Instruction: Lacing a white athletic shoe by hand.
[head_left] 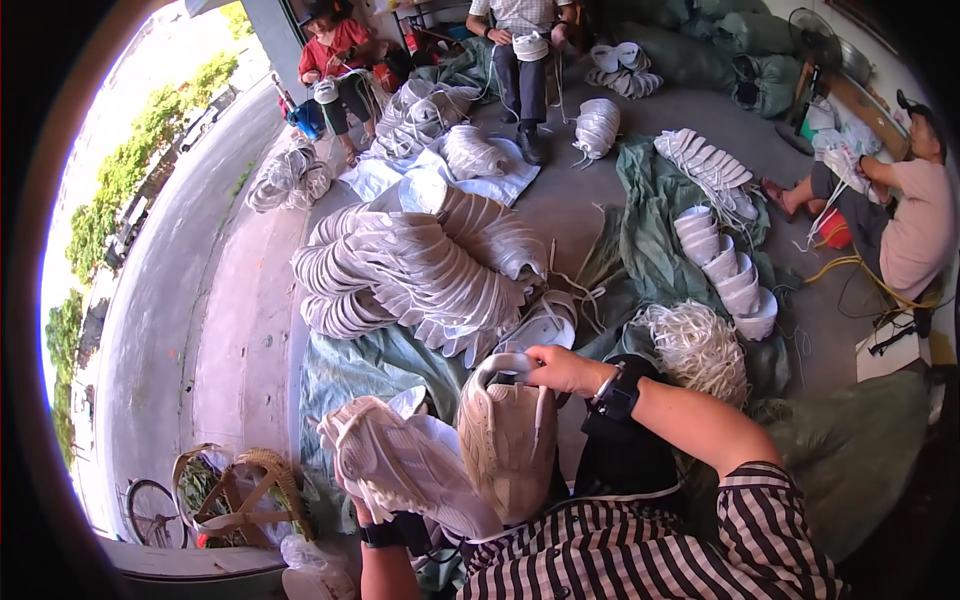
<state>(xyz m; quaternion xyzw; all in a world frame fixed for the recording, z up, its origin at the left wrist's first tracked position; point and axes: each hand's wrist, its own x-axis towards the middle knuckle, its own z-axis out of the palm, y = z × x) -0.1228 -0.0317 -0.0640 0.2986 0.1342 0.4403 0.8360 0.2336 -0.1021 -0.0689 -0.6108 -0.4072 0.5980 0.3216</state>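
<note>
The right grip (568, 371) is closed on the top edge of a cream shoe upper (507, 440); the left grip (350, 486), mostly hidden beside a whitish upper (385, 455), cannot be judged.

Black-striped shirt (640, 560), black wrist straps (622, 390)

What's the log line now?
left grip: at pale shoe upper | right grip: beige shoe upper, rim | near: white strip bundle

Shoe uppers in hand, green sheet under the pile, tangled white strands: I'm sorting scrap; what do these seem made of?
Shoe uppers: probably matte synthetic fabric or leather, judging by layered panels.
Green sheet: likely woven plastic, faintly shiny, given its crisp creases.
Tangled white strands: perhaps matte textile laces, since they curl loosely.
</note>
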